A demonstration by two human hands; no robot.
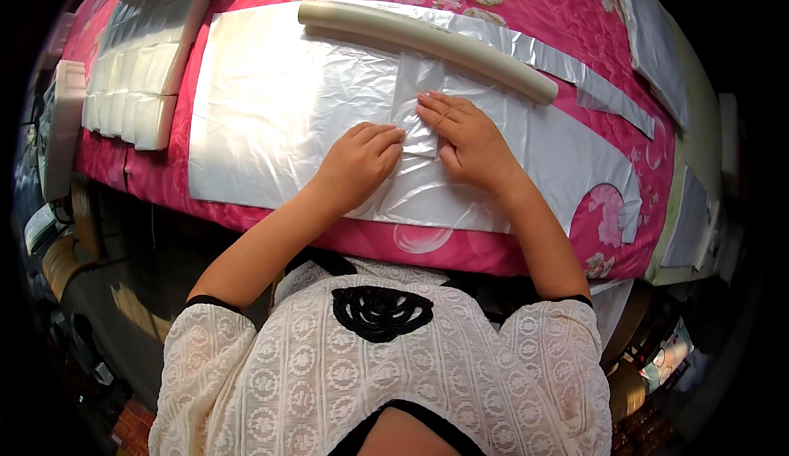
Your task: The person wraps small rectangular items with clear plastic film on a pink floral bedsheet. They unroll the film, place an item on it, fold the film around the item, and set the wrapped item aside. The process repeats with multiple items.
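Thin, glossy white plastic bags (pixel 271 102) lie flat and overlapping in front of me, creased in the middle. A rounded cut-out at their right end leaves a narrow strap (pixel 630 209). A narrow, folded-looking band of film (pixel 421 131) runs between my hands. My left hand (pixel 357 164) has its fingers bent together at the band's left edge, closed on the plastic. My right hand (pixel 470 139) rests on the band's right side, fingers stretched out and thumb apart. Just beyond my hands lies a long cream tube or roll (pixel 427 42), set across the plastic.
A pink flowered cloth (pixel 419 242) covers the table. Stacks of folded white plastic packets (pixel 136 78) stand at the left. More flat plastic (pixel 653 41) lies at the far right, and a pale sheet (pixel 689 217) sits at the right edge.
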